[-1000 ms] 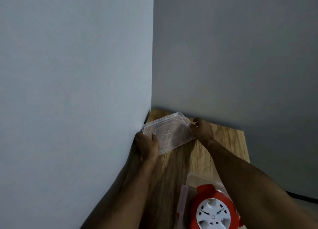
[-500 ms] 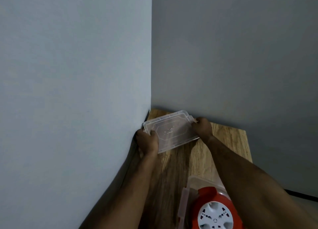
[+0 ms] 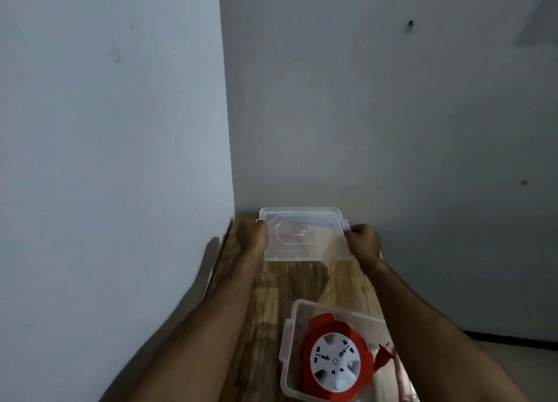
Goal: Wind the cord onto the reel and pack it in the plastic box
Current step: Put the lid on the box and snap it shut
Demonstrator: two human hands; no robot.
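Both hands clamp the clear lid [image 3: 303, 235] by its short ends, left hand [image 3: 253, 238] and right hand [image 3: 362, 240]. Wooden table [image 3: 271, 296]: bears plastic box [image 3: 291, 335], open, nearer the person than the lid. Reel [image 3: 335, 362]: red, wound, inside that box. Lid since a second ago: lifted, squared up, so probably closing comes next.
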